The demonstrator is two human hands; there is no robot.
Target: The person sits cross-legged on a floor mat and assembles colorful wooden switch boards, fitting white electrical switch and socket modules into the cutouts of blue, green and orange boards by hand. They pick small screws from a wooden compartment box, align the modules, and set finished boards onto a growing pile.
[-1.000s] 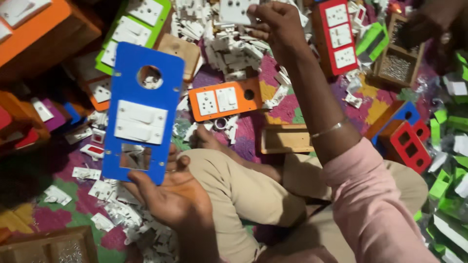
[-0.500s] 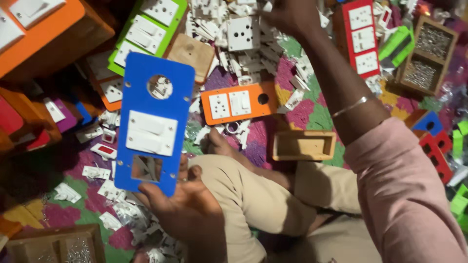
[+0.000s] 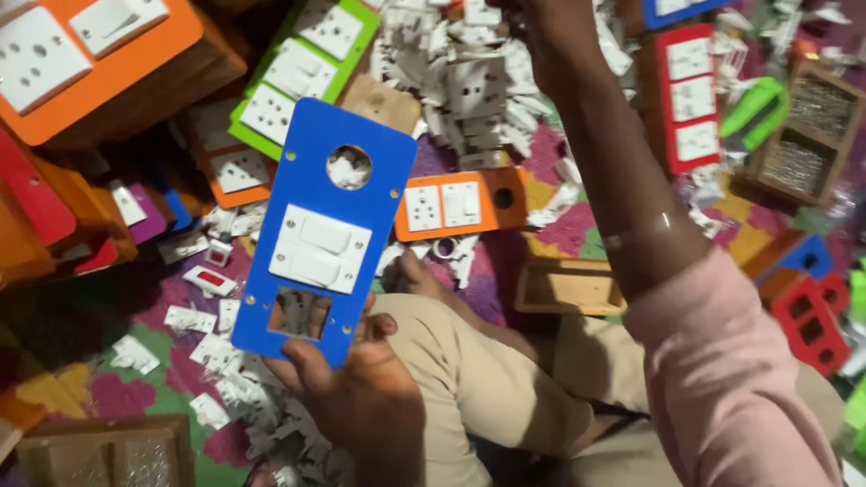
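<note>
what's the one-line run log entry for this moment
left hand: holds blue plastic switch plate by bottom edge | right hand: reaching over pile of white sockets, grip unseen | orange switch plate: on mat

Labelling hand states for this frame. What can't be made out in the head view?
- Right hand: fingers cut off by the top edge, so any grasp is unreadable.
- Left hand: fingers hidden behind the blue plate; only the thumb shows.
- White parts pile: pieces blurred, too small to tell apart.
- Wooden box: contents too fine to identify.
</note>
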